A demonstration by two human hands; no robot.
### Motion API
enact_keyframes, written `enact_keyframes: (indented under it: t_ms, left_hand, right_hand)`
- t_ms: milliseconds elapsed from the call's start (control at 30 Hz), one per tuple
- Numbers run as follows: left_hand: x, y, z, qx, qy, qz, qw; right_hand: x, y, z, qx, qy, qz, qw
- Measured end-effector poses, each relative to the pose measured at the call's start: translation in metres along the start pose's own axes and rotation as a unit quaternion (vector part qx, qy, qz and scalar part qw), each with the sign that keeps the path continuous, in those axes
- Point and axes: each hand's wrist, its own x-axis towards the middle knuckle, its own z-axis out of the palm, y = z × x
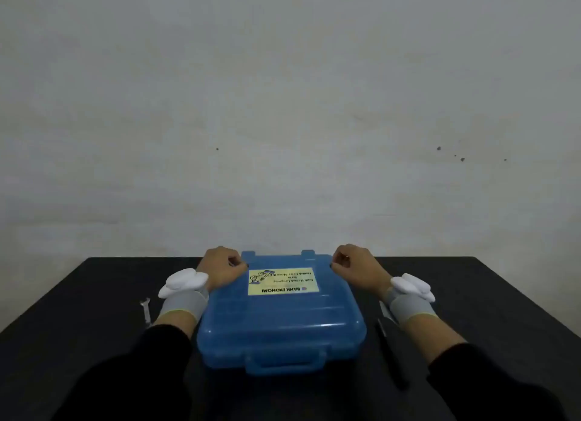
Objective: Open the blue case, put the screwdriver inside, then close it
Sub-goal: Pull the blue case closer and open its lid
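Blue plastic is filling the middle of the view: the case (281, 307) is lying shut on the desk (94, 295), handle toward the person, yellow label up. The fingers of the left hand (220, 268) are curling closed against the far left corner, and those of the right hand (353, 268) are doing the same at the far right corner; whether they are gripping latches or only pressing there I cannot tell. To open it well, both sides should probably be released evenly, with the base kept from sliding. The screwdriver (391, 351) seems to be the dark slim tool lying just right of the case, partly under the right wrist. A small pale object (146, 310) is lying left of the left wrist. The desk is black and matte, and a plain grey wall (283, 106) is standing behind it.
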Motion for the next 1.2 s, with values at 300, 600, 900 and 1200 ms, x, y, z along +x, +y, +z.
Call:
enact_keyframes:
  t_ms: [300, 600, 900, 1200]
  left_hand:
    - [-0.033, -0.024, 0.021, 0.022, 0.068, 0.043, 0.996]
    - [-0.094, -0.04, 0.033, -0.029, 0.097, -0.025, 0.995]
    - [-0.122, -0.044, 0.041, -0.068, 0.078, -0.069, 0.992]
    - [-0.134, -0.045, 0.048, -0.094, 0.075, -0.025, 0.992]
  right_hand:
    - [-0.034, 0.024, 0.033, -0.008, 0.044, -0.024, 0.999]
    - [-0.076, 0.027, 0.057, 0.087, 0.082, 0.061, 0.991]
    - [-0.098, 0.021, 0.07, 0.166, 0.067, 0.106, 0.978]
    - [-0.118, 0.033, 0.068, 0.152, 0.037, 0.063, 0.986]
